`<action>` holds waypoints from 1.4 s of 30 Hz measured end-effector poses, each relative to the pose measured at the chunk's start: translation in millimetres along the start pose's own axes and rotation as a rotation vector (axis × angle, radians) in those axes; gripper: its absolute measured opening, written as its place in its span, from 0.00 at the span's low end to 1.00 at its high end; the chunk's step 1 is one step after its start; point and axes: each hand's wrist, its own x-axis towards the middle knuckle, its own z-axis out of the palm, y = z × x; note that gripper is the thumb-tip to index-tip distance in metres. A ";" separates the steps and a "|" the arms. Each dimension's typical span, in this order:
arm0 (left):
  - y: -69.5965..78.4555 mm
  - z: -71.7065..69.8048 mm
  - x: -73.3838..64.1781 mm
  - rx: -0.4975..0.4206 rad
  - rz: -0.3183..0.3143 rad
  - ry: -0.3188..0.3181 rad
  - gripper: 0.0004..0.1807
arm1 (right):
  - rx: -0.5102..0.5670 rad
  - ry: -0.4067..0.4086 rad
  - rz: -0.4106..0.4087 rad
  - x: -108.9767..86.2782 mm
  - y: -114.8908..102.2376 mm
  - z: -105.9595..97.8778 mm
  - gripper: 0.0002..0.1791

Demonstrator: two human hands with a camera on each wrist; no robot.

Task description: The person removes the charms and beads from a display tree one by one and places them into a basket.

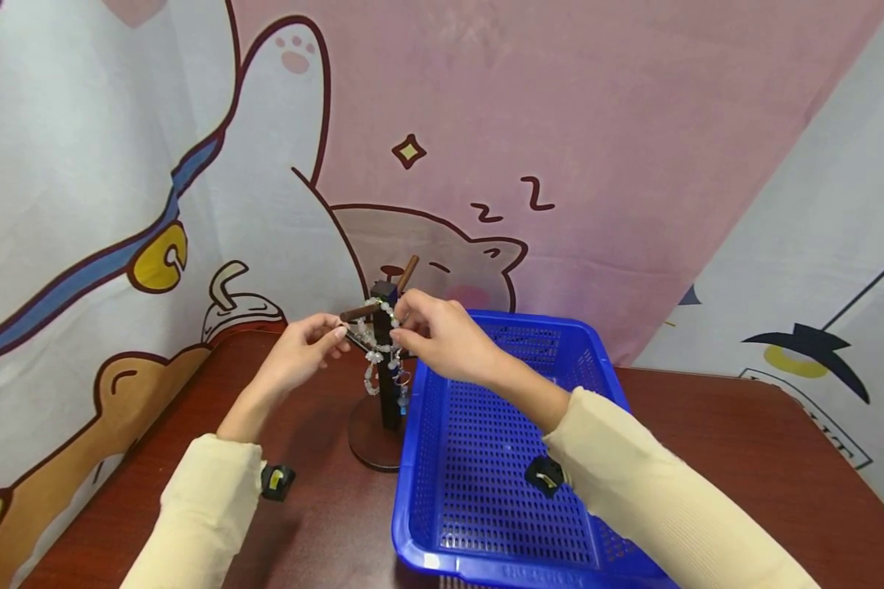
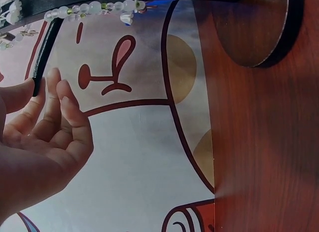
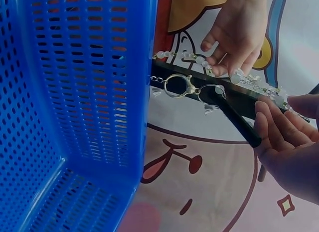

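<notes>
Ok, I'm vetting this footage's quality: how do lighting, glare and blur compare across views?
Head: brightest, with a small glare spot on the blue basket's near rim and soft shadow on the table; left wrist: dimmer, muted colours, pale bead string still distinct; right wrist: also dim, black peg clear-edged; no strong motion blur in any view.

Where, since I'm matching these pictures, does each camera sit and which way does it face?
Head view: on the person's head, facing forward and down at the stand and blue basket; left hand, right hand and cream sleeves show.
Left wrist view: on that wrist, facing a peg, beads and tabletop; the left hand shows.
Right wrist view: on that wrist, facing the blue basket and the stand; both hands show.
Shared by head and right wrist: both hands, stand and blue basket.
</notes>
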 end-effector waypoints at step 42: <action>3.8 -1.9 -3.4 0.024 0.018 -0.018 0.13 | 0.133 -0.058 -0.141 -25.5 -25.2 -24.4 0.04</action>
